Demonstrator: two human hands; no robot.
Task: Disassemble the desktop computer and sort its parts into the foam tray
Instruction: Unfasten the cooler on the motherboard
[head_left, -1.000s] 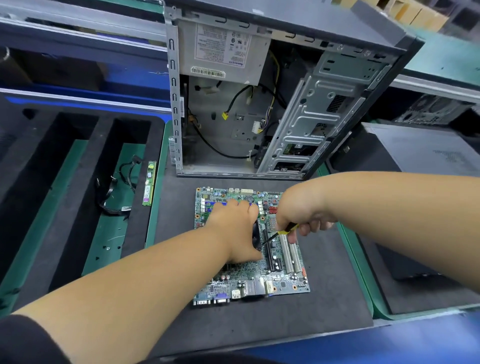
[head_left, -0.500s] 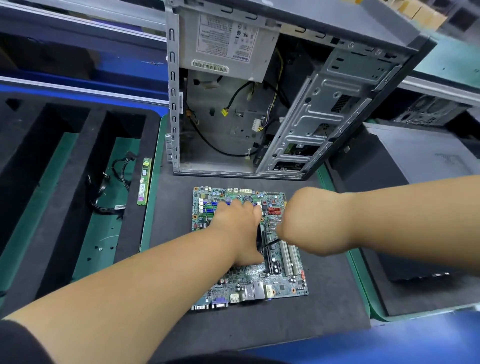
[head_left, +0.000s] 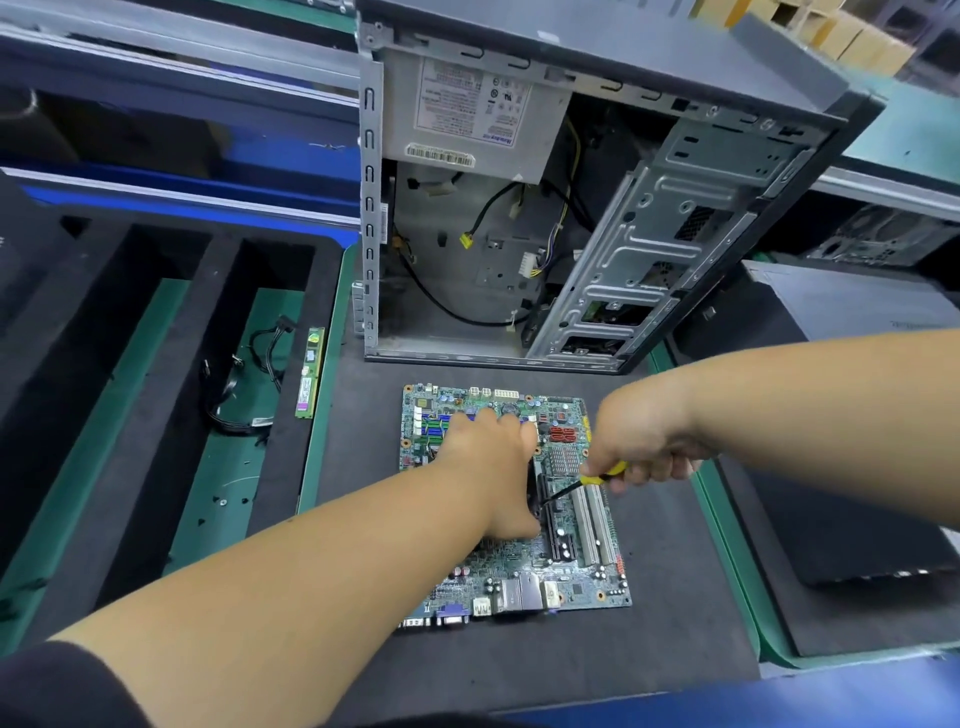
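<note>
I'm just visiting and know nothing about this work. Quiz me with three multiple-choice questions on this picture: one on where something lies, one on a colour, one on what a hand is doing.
1. Where does the motherboard lie?
A. inside the computer case
B. flat on the dark mat in front of the case
C. in the foam tray

2. What colour is the handle of the screwdriver?
A. red
B. blue
C. yellow

3. What is the left hand doing?
A. resting on the motherboard
B. lifting the memory stick
C. hanging idle off the bench

Answers:
1 B: the board lies on the mat, below the open computer case.
2 C: a yellow handle shows in the right hand, with a dark shaft reaching down to the board.
3 A: the hand lies over the board's middle, while the memory stick stays in the foam tray.
</note>
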